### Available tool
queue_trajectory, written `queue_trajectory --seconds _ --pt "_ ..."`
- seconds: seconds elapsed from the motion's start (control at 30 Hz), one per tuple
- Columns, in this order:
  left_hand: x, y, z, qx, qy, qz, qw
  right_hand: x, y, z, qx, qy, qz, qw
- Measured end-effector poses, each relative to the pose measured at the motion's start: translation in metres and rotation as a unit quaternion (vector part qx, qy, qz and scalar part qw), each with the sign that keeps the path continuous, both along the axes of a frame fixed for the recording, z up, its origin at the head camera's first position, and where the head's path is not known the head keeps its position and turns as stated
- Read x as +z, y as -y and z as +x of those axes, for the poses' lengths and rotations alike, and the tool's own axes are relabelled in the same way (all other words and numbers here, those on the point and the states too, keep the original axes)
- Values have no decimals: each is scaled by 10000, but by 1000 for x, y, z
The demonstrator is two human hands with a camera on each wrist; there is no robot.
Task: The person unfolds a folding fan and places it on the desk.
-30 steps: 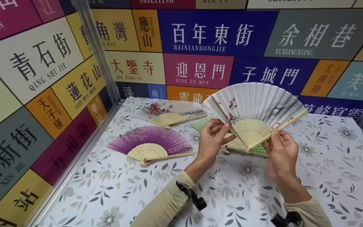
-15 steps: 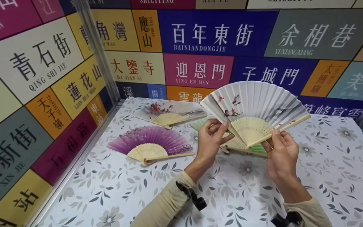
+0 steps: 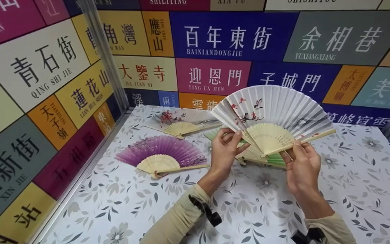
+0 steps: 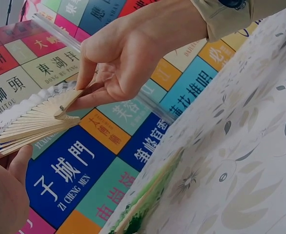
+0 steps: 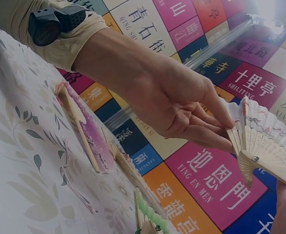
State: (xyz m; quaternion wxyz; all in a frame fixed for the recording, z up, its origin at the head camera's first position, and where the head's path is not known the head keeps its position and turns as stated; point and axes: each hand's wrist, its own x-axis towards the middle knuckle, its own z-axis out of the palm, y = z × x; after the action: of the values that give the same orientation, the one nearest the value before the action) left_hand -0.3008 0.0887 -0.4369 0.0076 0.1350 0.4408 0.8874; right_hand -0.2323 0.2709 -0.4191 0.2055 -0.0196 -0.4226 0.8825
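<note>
A white folding fan (image 3: pixel 283 108) with red blossoms and pale bamboo ribs is spread between my hands, raised above the table. My left hand (image 3: pixel 224 152) pinches its left outer rib between thumb and fingers. On the other side, my right hand (image 3: pixel 305 166) grips the right guard stick, thumb on top. The right wrist view shows the left hand (image 5: pixel 167 97) at the ribs near the pivot. The left wrist view shows the right hand (image 4: pixel 128 53) pinching the guard. Partly hidden behind the held fan, a green fan (image 3: pixel 278 160) lies open on the table.
An open purple fan (image 3: pixel 168 152) lies to the left on the flower-patterned table cover (image 3: pixel 124 203). Behind it is another open fan with red blossoms (image 3: pixel 181 127). Walls of coloured panels with characters (image 3: pixel 229 37) stand at the back and left.
The white fan has spread a little wider and its pivot has shifted slightly up and left. More of its blossom print shows. Both hands keep their hold, almost in place.
</note>
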Motion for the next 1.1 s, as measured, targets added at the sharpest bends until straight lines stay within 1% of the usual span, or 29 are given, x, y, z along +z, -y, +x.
queue_trajectory --seconds 0.3,0.53,0.8,1.1 --pt "0 -1 0 166 61 212 9996 -1 0 -1 76 -149 -280 9995" --pt "-1 0 -1 267 117 225 9993 -2 1 -1 163 -264 -481 9984" --pt "-1 0 0 402 185 299 9986 -3 2 -2 153 -265 -504 9983" --pt "-1 -1 1 544 315 328 9975 -4 3 -2 197 -298 -685 9970"
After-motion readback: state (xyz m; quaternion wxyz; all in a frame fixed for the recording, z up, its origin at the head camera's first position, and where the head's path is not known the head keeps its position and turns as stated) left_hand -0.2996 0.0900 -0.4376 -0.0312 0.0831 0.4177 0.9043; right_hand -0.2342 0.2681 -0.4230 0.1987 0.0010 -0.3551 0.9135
